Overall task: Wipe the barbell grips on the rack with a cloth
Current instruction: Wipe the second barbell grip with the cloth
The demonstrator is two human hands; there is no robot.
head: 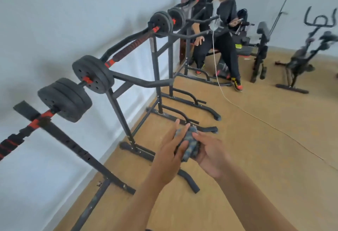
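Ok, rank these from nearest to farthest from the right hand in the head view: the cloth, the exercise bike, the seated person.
1. Cloth: held between the right hand and left hand.
2. Seated person: far ahead, by the racks.
3. Exercise bike: far right; close to call with the person.

cloth (190, 144): blue-grey mottled; barbell grips (130, 48): black, red-striped; floor (256, 148): tan
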